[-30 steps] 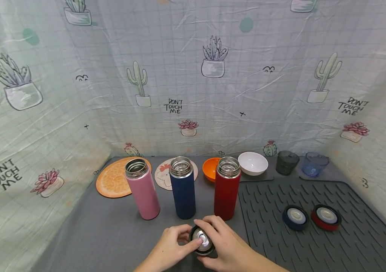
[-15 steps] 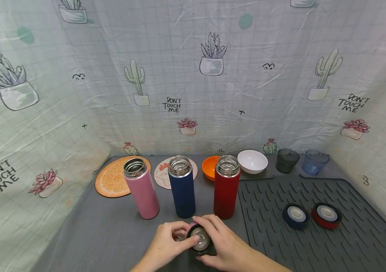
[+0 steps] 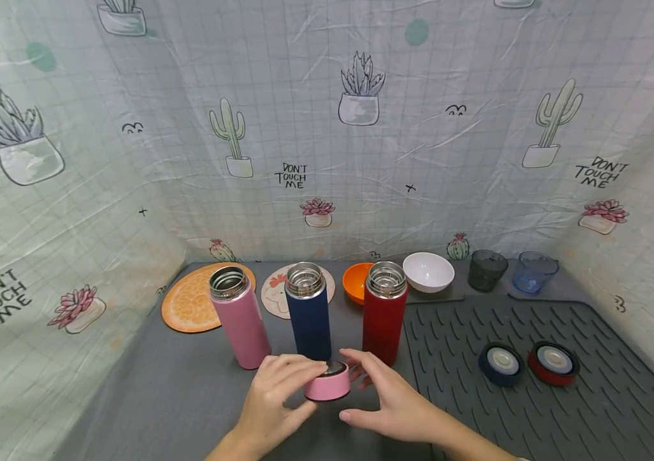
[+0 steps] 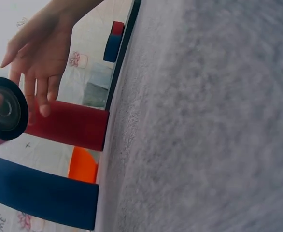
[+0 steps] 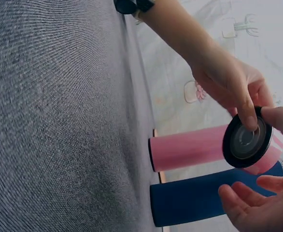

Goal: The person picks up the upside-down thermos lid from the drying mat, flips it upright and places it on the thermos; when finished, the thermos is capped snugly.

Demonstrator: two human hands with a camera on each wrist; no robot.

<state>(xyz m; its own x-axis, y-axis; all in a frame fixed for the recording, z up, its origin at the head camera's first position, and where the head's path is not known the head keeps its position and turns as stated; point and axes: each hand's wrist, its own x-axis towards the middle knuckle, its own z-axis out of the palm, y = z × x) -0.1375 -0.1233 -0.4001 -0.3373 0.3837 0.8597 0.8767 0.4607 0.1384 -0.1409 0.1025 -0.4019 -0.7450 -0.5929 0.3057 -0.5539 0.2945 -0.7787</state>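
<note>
Pink bottle lid (image 3: 327,387) is up in the air, low over the gray table (image 3: 154,390), in front of the blue bottle (image 3: 311,326) and the red bottle (image 3: 383,323). From where I stand, I see its pink side, with its round black edge pointing down. The left hand (image 3: 278,394) pinches it, fingers on top and thumb underneath. The right hand (image 3: 387,403) is wide open beside it, thumb and fingers spread apart. One of its fingertips is very near the lid's edge, but I can't tell if it touches.

The pink bottle (image 3: 245,333) stands at the left end of the row, then the blue one, then the red one. All three have no lids on, so their shiny metal mouths show.

Over on the right, a blue lid (image 3: 500,365) and a red lid (image 3: 553,366) lie just beside each other on a dark bumpy mat (image 3: 454,330). Their pale insides face up. At the back are an orange bowl (image 3: 354,282), a white bowl (image 3: 427,275), a dark see-through cup (image 3: 487,272) and a blue see-through cup (image 3: 534,275).
</note>
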